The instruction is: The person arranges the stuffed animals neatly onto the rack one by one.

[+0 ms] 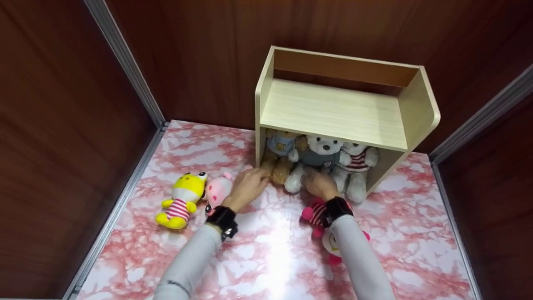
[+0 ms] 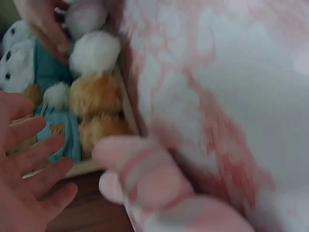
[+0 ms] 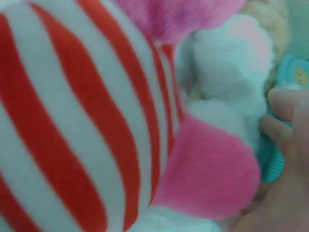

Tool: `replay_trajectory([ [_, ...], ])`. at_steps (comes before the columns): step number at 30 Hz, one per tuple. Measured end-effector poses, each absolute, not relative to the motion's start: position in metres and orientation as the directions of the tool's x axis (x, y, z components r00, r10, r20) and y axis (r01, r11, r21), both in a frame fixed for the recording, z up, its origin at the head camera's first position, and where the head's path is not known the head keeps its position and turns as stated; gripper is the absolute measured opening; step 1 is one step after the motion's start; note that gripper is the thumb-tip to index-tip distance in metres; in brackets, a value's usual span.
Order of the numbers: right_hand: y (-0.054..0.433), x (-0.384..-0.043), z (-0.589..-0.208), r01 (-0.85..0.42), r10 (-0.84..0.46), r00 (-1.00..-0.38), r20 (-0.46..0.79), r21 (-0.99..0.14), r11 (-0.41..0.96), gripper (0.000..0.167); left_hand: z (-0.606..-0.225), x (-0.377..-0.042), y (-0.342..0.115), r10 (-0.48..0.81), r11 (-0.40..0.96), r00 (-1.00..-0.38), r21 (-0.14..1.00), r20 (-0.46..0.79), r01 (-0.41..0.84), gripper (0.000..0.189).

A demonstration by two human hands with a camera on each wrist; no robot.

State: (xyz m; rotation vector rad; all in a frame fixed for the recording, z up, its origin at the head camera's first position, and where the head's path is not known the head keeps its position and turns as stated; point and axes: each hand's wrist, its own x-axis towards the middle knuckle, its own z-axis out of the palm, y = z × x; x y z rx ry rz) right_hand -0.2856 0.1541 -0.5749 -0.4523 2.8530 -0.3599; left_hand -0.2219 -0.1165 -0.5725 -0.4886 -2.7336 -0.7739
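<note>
My left hand (image 1: 250,185), fingers spread and holding nothing in the left wrist view, is beside the feet of a brown teddy bear (image 1: 281,146) in a blue shirt. My right hand (image 1: 320,184) reaches to a white teddy bear (image 1: 326,146) in a grey-green shirt. Its fingers are at the bear's lower body and legs, partly covering them. To the right sits another white teddy bear (image 1: 358,162) in a striped top. All three sit side by side in the lower compartment of a small wooden shelf (image 1: 333,108).
At left lie a yellow plush toy (image 1: 179,208) in a striped top and a pink plush toy (image 1: 218,189) near my left wrist. A striped plush toy with pink limbs (image 1: 318,214) lies partly under my right forearm. Brown panels (image 1: 200,62) surround the marbled tabletop (image 1: 250,258).
</note>
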Motion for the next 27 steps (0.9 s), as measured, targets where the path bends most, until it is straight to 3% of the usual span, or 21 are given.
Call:
replay_trajectory([
  [2, 0.157, -0.279, -0.576, -0.309, -0.356, -0.928, -0.111, -0.308, 0.9, 0.041, -0.571, -0.217, -0.132, 0.213, 0.807, -0.919, 0.47, 0.331, 0.357, 0.02],
  [3, 0.158, -0.276, -0.577, -0.287, -0.337, -0.941, -0.039, -0.442, 0.85, 0.038, -0.57, -0.215, -0.141, 0.195, 0.811, -0.926, 0.479, 0.323, 0.337, 0.02],
  [8, 0.165, -0.26, -0.573, -0.359, -0.333, -0.932, 0.143, -0.488, 0.796, 0.034, -0.571, -0.203, -0.177, 0.08, 0.81, -0.965, 0.548, 0.249, 0.209, 0.034],
  [16, 0.174, -0.237, -0.553, -0.402, -0.309, -0.914, 0.262, -0.482, 0.779, 0.033, -0.583, -0.182, -0.2, -0.016, 0.835, -0.964, 0.534, 0.265, 0.132, 0.048],
  [22, 0.187, -0.22, -0.549, -0.436, -0.291, -0.892, 0.345, -0.496, 0.751, 0.03, -0.585, -0.18, -0.205, -0.015, 0.893, -0.996, 0.448, 0.093, 0.028, 0.065],
  [27, 0.2, -0.206, -0.551, -0.417, -0.254, -0.899, 0.357, -0.519, 0.746, 0.034, -0.59, -0.184, -0.203, 0.022, 0.894, -1.0, 0.447, -0.011, 0.015, 0.08],
])
